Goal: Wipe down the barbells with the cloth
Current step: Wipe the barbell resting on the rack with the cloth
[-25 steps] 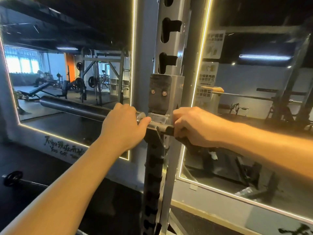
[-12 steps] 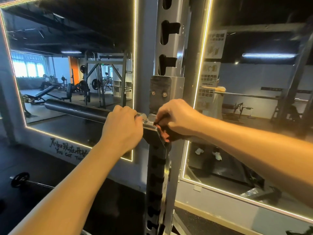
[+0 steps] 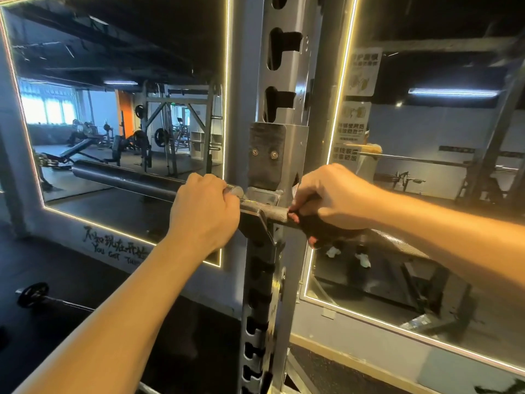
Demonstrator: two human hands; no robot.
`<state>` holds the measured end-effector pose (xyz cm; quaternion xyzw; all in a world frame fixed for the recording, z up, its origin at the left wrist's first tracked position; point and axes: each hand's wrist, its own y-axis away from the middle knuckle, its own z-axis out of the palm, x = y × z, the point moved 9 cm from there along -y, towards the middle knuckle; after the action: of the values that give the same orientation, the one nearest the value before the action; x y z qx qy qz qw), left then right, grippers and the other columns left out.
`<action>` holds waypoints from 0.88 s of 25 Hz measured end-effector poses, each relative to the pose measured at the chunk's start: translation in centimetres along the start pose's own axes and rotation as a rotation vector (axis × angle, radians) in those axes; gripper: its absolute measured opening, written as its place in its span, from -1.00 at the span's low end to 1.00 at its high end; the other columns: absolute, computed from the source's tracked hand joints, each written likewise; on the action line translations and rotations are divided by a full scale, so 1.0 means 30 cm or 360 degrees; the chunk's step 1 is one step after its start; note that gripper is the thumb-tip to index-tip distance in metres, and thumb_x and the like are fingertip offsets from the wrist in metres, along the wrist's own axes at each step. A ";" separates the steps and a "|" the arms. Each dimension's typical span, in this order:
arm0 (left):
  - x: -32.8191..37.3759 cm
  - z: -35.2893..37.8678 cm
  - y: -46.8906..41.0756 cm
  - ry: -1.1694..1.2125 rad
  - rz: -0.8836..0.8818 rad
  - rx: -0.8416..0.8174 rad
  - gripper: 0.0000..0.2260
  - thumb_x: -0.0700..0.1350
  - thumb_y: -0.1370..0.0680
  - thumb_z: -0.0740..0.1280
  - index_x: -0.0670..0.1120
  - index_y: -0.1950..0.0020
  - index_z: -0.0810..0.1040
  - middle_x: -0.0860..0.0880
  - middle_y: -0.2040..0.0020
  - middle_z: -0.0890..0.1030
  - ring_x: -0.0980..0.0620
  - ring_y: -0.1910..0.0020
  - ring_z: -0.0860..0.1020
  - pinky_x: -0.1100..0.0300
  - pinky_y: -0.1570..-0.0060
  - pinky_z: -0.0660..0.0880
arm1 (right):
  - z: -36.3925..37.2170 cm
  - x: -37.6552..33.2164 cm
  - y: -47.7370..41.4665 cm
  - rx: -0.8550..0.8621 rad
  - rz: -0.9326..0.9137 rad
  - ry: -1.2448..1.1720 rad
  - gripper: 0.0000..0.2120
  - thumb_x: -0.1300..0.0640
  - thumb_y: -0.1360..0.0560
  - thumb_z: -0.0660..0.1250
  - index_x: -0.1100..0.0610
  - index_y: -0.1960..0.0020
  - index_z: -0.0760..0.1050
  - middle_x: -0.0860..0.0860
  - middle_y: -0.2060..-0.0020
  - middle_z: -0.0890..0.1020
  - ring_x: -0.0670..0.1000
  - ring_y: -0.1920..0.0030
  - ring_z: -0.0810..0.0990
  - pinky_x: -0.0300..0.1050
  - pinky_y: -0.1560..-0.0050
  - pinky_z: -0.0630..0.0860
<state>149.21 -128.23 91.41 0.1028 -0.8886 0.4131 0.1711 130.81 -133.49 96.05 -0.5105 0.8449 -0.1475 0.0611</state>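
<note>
A steel barbell (image 3: 270, 211) lies across the hook of a grey rack upright (image 3: 279, 81), its dark sleeve (image 3: 125, 177) reaching out to the left. My left hand (image 3: 204, 214) grips the bar at the inner end of the sleeve, just left of the hook. My right hand (image 3: 335, 197) is wrapped round the bar right of the upright, holding a dark cloth (image 3: 318, 227) with a reddish edge against it. Most of the cloth is hidden under my fingers.
Lit-edged wall mirrors (image 3: 119, 109) stand on both sides of the upright and reflect gym machines. Another barbell with a small plate (image 3: 32, 294) lies on the black floor at the lower left. The hook's black pad (image 3: 267, 155) sits above the bar.
My right hand with the cloth slid left to the upright half a second ago and has since moved back right along the bar. The left hand has kept its grip.
</note>
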 end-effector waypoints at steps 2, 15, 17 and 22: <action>0.009 -0.003 0.006 -0.0015 -0.0008 0.0020 -0.74 0.01 -0.63 0.19 -0.09 -0.18 0.57 -0.07 -0.10 0.52 0.03 -0.07 0.43 0.13 -0.01 0.35 | 0.019 -0.038 -0.051 0.0003 0.0042 -0.0042 -0.79 0.26 -0.54 0.40 0.07 -0.11 0.70 -0.22 0.16 0.57 -0.19 0.07 0.57 -0.41 0.09 0.49; 0.039 0.012 0.018 -0.0284 0.0004 -0.0231 -0.55 0.22 -0.68 0.04 -0.09 -0.14 0.55 -0.07 -0.21 0.57 -0.11 -0.25 0.38 -0.09 -0.21 0.35 | 0.105 0.017 0.307 0.0450 -0.0015 0.0218 -0.66 0.09 -0.57 0.16 0.21 -0.09 0.65 0.19 -0.08 0.60 0.10 -0.18 0.55 0.05 -0.23 0.49; 0.034 0.009 0.019 -0.0222 0.0008 -0.0171 -0.61 0.19 -0.68 0.06 -0.07 -0.04 0.50 -0.07 -0.15 0.58 -0.05 -0.14 0.36 -0.06 -0.18 0.35 | 0.090 0.029 0.345 0.0459 0.0026 0.0237 -0.73 0.17 -0.56 0.23 0.12 -0.10 0.68 0.11 -0.12 0.60 0.11 -0.21 0.49 0.05 -0.20 0.44; 0.036 0.015 0.023 -0.0232 -0.0011 -0.0110 -0.59 0.22 -0.67 0.07 -0.07 -0.09 0.51 -0.06 -0.11 0.54 -0.05 -0.14 0.39 -0.07 -0.21 0.38 | 0.099 -0.038 0.114 0.0432 0.0079 0.0137 -0.76 0.44 -0.50 0.31 0.22 -0.02 0.68 0.14 -0.01 0.58 0.15 -0.11 0.49 -0.15 -0.09 0.28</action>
<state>147.91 -128.19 91.09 0.1299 -0.9120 0.3731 0.1108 129.21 -131.54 92.12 -0.4696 0.8314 -0.2807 0.0970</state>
